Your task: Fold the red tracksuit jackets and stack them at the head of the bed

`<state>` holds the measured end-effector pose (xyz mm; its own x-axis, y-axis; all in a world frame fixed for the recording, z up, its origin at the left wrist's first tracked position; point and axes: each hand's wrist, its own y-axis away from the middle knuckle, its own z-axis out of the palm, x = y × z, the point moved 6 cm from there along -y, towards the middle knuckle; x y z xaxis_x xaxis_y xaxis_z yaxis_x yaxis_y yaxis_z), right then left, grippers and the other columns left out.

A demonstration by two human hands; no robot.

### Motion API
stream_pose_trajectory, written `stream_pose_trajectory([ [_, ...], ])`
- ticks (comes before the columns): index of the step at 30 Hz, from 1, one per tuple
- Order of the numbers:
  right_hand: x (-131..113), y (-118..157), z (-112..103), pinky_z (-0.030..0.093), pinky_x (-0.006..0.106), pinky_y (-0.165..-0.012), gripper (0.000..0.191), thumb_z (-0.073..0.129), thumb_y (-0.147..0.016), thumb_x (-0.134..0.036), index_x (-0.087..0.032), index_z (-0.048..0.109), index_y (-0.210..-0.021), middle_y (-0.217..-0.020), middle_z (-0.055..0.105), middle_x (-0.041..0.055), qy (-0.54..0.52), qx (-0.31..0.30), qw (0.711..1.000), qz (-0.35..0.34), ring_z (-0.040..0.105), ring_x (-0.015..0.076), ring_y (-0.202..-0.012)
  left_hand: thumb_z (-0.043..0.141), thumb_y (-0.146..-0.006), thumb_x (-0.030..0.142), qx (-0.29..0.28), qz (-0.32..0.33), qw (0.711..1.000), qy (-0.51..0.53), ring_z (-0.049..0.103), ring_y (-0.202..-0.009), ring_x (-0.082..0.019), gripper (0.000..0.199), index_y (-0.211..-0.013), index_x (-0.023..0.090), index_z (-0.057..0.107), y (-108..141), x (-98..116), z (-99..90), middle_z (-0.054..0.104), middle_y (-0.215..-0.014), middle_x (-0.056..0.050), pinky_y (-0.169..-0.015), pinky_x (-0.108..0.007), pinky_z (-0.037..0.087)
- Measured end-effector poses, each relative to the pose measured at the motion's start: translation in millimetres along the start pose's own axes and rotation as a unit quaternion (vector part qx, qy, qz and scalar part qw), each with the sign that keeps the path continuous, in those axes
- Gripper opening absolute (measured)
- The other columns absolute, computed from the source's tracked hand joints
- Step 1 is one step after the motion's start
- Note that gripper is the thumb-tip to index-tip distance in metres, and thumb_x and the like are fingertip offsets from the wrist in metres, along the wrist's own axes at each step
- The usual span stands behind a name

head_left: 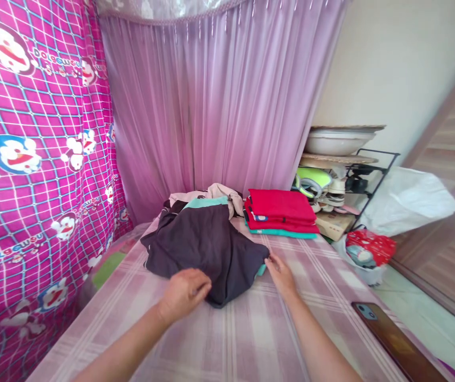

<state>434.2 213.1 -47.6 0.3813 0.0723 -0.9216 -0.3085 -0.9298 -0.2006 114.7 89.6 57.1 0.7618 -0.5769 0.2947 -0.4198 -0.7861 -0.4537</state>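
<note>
A dark grey garment point(207, 239) with teal trim lies spread and rumpled on the checked cloth point(195, 350) in front of me. At its near edge is my left hand point(185, 292), fingers curled and thumb drawn in; whether any fabric is between them is hidden. My right hand point(280, 273) pinches the garment's right corner, where a bit of teal shows below the fingers. Behind the garment lie other loose clothes point(227, 193), beige and dark. To their right sits a stack of folded red clothes point(283, 209) with a teal piece point(291, 233) at the bottom.
A phone point(394, 339) lies at the right edge of the surface. Beyond that edge stand a black shoe rack point(378, 183), basins point(341, 140) and bags point(410, 201). A pink patterned curtain point(52, 212) hangs at left, a lilac curtain point(211, 106) behind.
</note>
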Motion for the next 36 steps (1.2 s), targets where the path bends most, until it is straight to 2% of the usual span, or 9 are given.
stream_pose_trajectory([
  [4,-2,9,-9,0.05,0.039,-0.099,0.047,0.053,-0.076,-0.045,-0.018,0.072,-0.108,-0.115,0.073,0.0111,0.048,-0.006,0.999,0.011,0.066,0.027,-0.111,0.055,-0.089,0.041,0.185,-0.173,0.958,-0.132,0.056,-0.125,-0.029,0.043,-0.126,0.019,0.06,-30,-79,-71.7,0.063,-0.132,-0.014,-0.105,-0.044,0.044],
  [7,-4,14,-16,0.05,0.039,-0.098,0.046,0.05,-0.078,-0.041,-0.018,0.072,-0.11,-0.115,0.073,0.0111,0.076,0.001,0.997,0.009,0.066,0.0265,-0.112,0.06,-0.085,0.041,0.113,-0.311,0.931,-0.154,0.057,-0.124,-0.032,0.058,-0.135,0.011,0.054,-48,-128,-84.8,0.061,-0.134,-0.019,-0.103,-0.045,0.046],
  [9,-7,16,-23,0.05,0.04,-0.098,0.045,0.05,-0.078,-0.04,-0.018,0.072,-0.11,-0.114,0.074,0.0108,0.085,0.012,0.996,-0.001,0.067,0.0265,-0.11,0.055,-0.089,0.036,0.049,-0.334,0.931,-0.142,0.064,-0.113,-0.03,0.049,-0.133,0.013,0.058,-53,-134,-78.0,0.069,-0.124,-0.016,-0.097,-0.042,0.049],
  [13,-22,16,-40,0.05,0.04,-0.099,0.044,0.048,-0.078,-0.035,-0.019,0.072,-0.111,-0.116,0.073,0.0097,0.099,0.035,0.994,-0.018,0.066,0.0257,-0.11,0.047,-0.094,0.028,0.03,-0.197,0.968,-0.155,0.064,-0.111,-0.025,0.036,-0.123,0.023,0.067,-45,-85,-47.9,0.074,-0.112,-0.009,-0.107,-0.043,0.041],
  [17,-53,15,-46,0.049,0.039,-0.099,0.043,0.046,-0.081,-0.033,-0.019,0.071,-0.114,-0.118,0.072,0.0098,0.122,0.036,0.991,-0.04,0.066,0.0245,-0.112,0.05,-0.09,0.014,-0.028,-0.009,0.985,-0.168,0.062,-0.112,-0.022,0.041,-0.123,0.031,0.067,-8,-22,7.2,0.076,-0.105,-0.004,-0.111,-0.047,0.036],
  [22,-112,28,-12,0.049,0.034,-0.098,0.045,0.044,-0.088,-0.037,-0.019,0.065,-0.124,-0.125,0.069,0.0096,0.148,-0.027,0.983,-0.104,0.064,0.0223,-0.113,0.05,-0.091,0.011,-0.074,0.028,0.983,-0.163,0.061,-0.117,-0.02,0.041,-0.123,0.032,0.066,31,0,46.5,0.073,-0.119,0.001,-0.113,-0.046,0.035],
  [28,-164,40,43,0.045,0.04,-0.102,0.062,0.05,-0.091,-0.05,-0.019,0.046,-0.144,-0.138,0.059,0.0145,0.296,-0.074,0.946,-0.114,0.057,0.0277,-0.125,0.044,-0.094,0.01,-0.077,0.026,0.983,-0.163,0.062,-0.118,-0.02,0.042,-0.125,0.03,0.065,46,4,45.6,0.072,-0.121,0.0,-0.112,-0.047,0.037],
  [33,-152,42,62,0.047,0.033,-0.095,0.047,0.058,-0.087,-0.025,-0.024,0.06,-0.133,-0.125,0.069,0.0098,0.41,-0.174,0.892,-0.083,0.063,0.0249,-0.117,0.037,-0.095,0.011,-0.08,0.037,0.98,-0.178,0.065,-0.111,-0.02,0.046,-0.129,0.029,0.062,66,4,33.1,0.074,-0.118,0.001,-0.105,-0.042,0.044],
  [36,-140,48,50,0.047,0.028,-0.091,0.04,0.053,-0.087,-0.019,-0.028,0.068,-0.123,-0.119,0.072,0.005,0.408,-0.192,0.888,-0.09,0.066,0.0218,-0.111,0.038,-0.097,0.017,-0.012,0.039,0.98,-0.195,0.065,-0.111,-0.021,0.041,-0.128,0.027,0.063,62,12,2.5,0.075,-0.114,-0.002,-0.098,-0.04,0.049],
])
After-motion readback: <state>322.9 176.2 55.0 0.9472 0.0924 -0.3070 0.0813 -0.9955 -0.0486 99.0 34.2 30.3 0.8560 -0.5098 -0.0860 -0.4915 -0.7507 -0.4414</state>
